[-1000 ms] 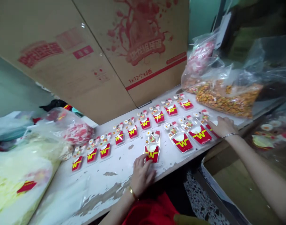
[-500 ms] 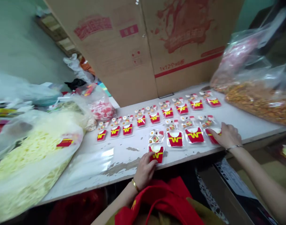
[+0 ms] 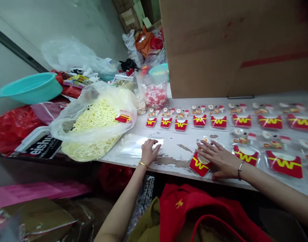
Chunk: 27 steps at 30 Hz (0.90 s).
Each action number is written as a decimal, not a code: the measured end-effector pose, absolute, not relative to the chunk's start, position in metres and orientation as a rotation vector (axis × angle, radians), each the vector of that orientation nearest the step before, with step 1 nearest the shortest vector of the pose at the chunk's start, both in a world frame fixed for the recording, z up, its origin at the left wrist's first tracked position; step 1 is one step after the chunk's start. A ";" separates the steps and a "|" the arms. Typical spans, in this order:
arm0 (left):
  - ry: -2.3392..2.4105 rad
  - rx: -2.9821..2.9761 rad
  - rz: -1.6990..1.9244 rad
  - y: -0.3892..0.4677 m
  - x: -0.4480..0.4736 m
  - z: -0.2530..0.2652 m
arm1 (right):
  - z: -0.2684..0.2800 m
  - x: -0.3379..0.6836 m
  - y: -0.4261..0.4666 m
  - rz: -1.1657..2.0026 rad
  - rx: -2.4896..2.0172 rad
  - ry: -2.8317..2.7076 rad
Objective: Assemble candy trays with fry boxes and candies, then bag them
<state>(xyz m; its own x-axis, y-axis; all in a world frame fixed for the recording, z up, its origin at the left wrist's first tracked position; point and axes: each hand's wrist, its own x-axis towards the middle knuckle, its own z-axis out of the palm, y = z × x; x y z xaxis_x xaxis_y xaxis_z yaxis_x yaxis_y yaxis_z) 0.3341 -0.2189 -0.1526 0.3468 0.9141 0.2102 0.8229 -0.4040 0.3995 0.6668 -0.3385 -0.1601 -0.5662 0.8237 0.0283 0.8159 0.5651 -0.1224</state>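
Observation:
Over the right end of a stack of flat clear plastic bags [image 3: 130, 145] is my left hand [image 3: 150, 152], its thumb apart from its bent fingers. I cannot tell whether the fingertips touch the bags. My right hand [image 3: 219, 158] lies with spread fingers on a clear packet holding a red fries carton [image 3: 199, 164] with a yellow W; it partly covers the small pieces above the carton. This packet sits tilted near the table's front edge. Similar packets, such as one front-row packet [image 3: 283, 163] and one back-row packet [image 3: 218, 121], lie in two rows.
A large bag of pale yellow fry-shaped pieces [image 3: 95, 117] stands on the left, with a bag of red and white pieces [image 3: 156, 96] behind. A big cardboard box [image 3: 206, 50] walls off the back. A turquoise basin [image 3: 30, 88] rests far left.
The view has turned left. My left hand has let go of the nearest packet and moved left to the clear bags. My right hand has moved from the rightmost front packet onto that nearest one.

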 end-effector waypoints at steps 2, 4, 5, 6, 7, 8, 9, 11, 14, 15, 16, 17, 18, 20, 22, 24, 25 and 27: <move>1.631 2.368 0.475 -0.207 0.323 -0.160 | -0.163 0.662 -0.322 0.186 -1.345 -2.757; 1.647 2.365 0.376 -0.203 0.320 -0.169 | -0.164 0.658 -0.310 0.222 -1.314 -2.780; 1.652 2.368 0.355 -0.202 0.320 -0.174 | -0.164 0.656 -0.306 0.240 -1.318 -2.778; 1.657 2.374 0.354 -0.203 0.321 -0.178 | -0.163 0.653 -0.303 0.256 -1.328 -2.772; 1.662 2.381 0.364 -0.203 0.323 -0.181 | -0.163 0.651 -0.301 0.273 -1.340 -2.765; 1.668 2.385 0.376 -0.204 0.324 -0.184 | -0.162 0.649 -0.299 0.290 -1.350 -2.756; 1.673 2.385 0.387 -0.204 0.326 -0.185 | -0.161 0.647 -0.298 0.306 -1.356 -2.748; 1.669 2.376 0.408 -0.204 0.328 -0.185 | -0.158 0.643 -0.297 0.341 -1.357 -2.734; 1.588 2.338 0.455 -0.208 0.334 -0.181 | -0.152 0.635 -0.297 0.354 -1.379 -2.684; 1.539 2.323 0.470 -0.211 0.337 -0.180 | -0.150 0.632 -0.297 0.345 -1.391 -2.658; 1.488 2.304 0.486 -0.214 0.341 -0.179 | -0.148 0.629 -0.298 0.331 -1.403 -2.631; 1.437 2.278 0.506 -0.217 0.345 -0.178 | -0.146 0.627 -0.298 0.317 -1.411 -2.606; 1.388 2.242 0.528 -0.220 0.348 -0.177 | -0.145 0.626 -0.299 0.305 -1.416 -2.588; 1.291 2.127 0.566 -0.223 0.354 -0.177 | -0.143 0.625 -0.301 0.292 -1.427 -2.582; 1.199 1.999 0.575 -0.223 0.358 -0.177 | -0.143 0.626 -0.303 0.290 -1.446 -2.605; 1.105 1.937 0.545 -0.220 0.362 -0.177 | -0.142 0.627 -0.306 0.300 -1.468 -2.633; 1.056 1.942 0.521 -0.219 0.364 -0.176 | -0.142 0.626 -0.307 0.309 -1.473 -2.645; 0.967 2.007 0.467 -0.216 0.369 -0.175 | -0.140 0.621 -0.308 0.337 -1.478 -2.668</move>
